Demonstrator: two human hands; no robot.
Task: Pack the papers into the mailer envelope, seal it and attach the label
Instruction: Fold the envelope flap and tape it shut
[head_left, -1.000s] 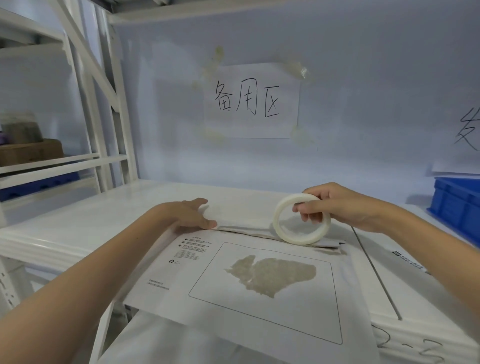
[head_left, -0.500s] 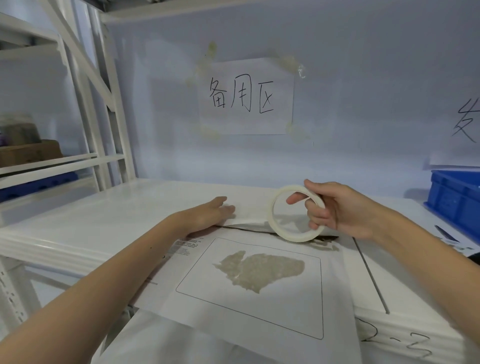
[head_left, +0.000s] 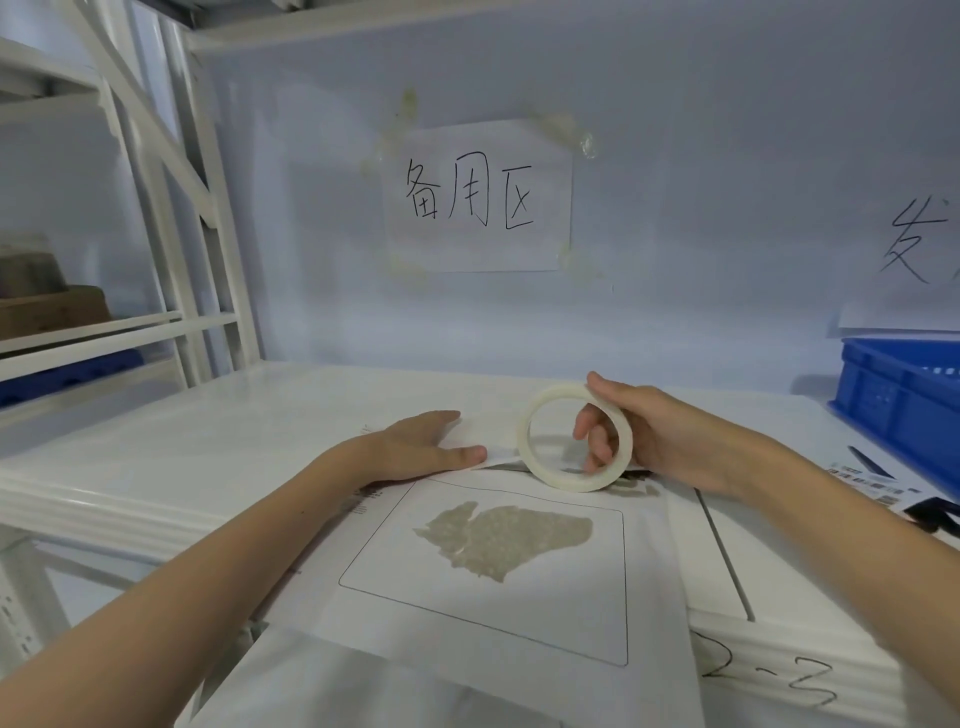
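A white mailer envelope (head_left: 519, 613) lies flat on the white shelf (head_left: 234, 441), its near end hanging over the front edge. It bears a printed rectangle with a torn grey patch inside. Its flap (head_left: 493, 441) at the far end is folded down. My left hand (head_left: 421, 447) rests flat on the flap's left part, fingers spread. My right hand (head_left: 649, 436) holds a roll of pale tape (head_left: 574, 436) upright on the flap's right part, fingers through its hole. The papers are not visible.
A blue plastic crate (head_left: 904, 395) stands at the right. In front of it lie a printed label sheet (head_left: 862, 478) and a dark pen (head_left: 870, 462). A handwritten paper sign (head_left: 478, 197) is taped to the back wall. White rack posts (head_left: 171, 208) rise at the left.
My right hand has turned the tape roll, with its fingers now further through the hole. My left hand slid right along the flap. The camera shifted slightly.
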